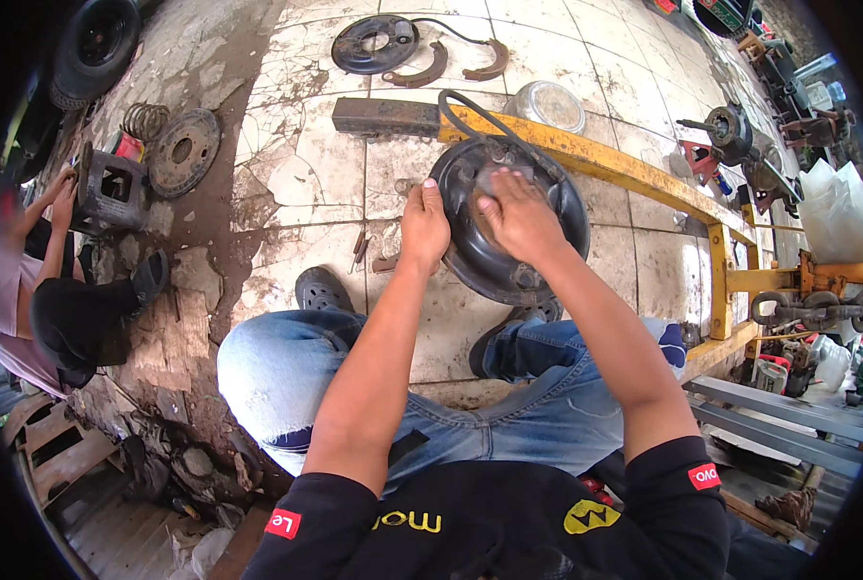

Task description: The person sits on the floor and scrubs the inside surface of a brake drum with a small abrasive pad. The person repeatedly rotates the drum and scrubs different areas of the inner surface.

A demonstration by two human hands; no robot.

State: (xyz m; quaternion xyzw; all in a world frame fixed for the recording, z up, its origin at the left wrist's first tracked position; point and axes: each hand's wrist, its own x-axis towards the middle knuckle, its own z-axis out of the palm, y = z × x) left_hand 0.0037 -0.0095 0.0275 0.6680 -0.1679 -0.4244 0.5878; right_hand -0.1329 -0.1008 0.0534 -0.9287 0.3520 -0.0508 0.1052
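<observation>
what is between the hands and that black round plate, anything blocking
Nothing visible. The left hand grips the rim of the black round plate, and the right hand presses flat on its face.

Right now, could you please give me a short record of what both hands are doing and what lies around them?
Left hand: grips the rim of the round black metal brake backing plate.
Right hand: pressed flat on a small grey pad against the plate's face.
Plate support: leans on the yellow steel frame.
Floor nearby: two curved rusty brake shoes.
Another person: crouched at far left.
</observation>
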